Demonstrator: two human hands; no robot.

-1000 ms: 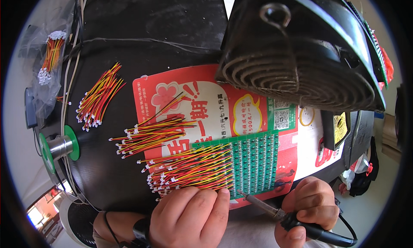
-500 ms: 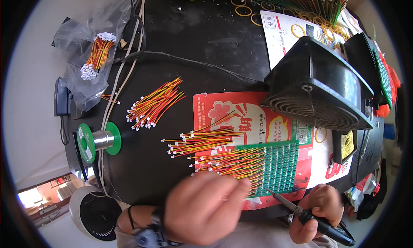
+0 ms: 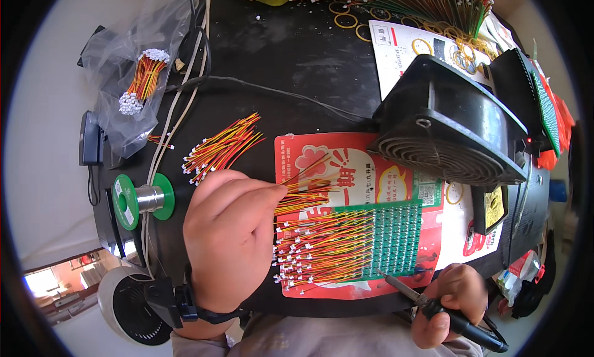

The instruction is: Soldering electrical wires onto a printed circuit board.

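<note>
My left hand [image 3: 232,233] has its fingers bent together at the loose pile of red, yellow and black connector wires [image 3: 309,196], covering their white plug ends; whether a wire is pinched is hidden. In my right hand [image 3: 455,301] is a soldering iron [image 3: 461,326], its tip pointing left at the near edge of a green circuit board panel [image 3: 396,239]. Rows of wires with white connectors [image 3: 322,252] lie along the panel's left side, their bare ends on the board. Underneath is a red printed sheet [image 3: 291,150].
A black fan [image 3: 451,122] stands behind the panel, a yellow sponge [image 3: 494,208] in a holder beside it. Further left are another wire pile [image 3: 223,143], a solder spool [image 3: 150,199] and a bagged wire bundle [image 3: 145,78]. Cables [image 3: 278,96] cross the black table.
My left hand has moved left and away from me, from the panel's near wires to the loose pile. The soldering iron in my right hand has stayed nearly in place.
</note>
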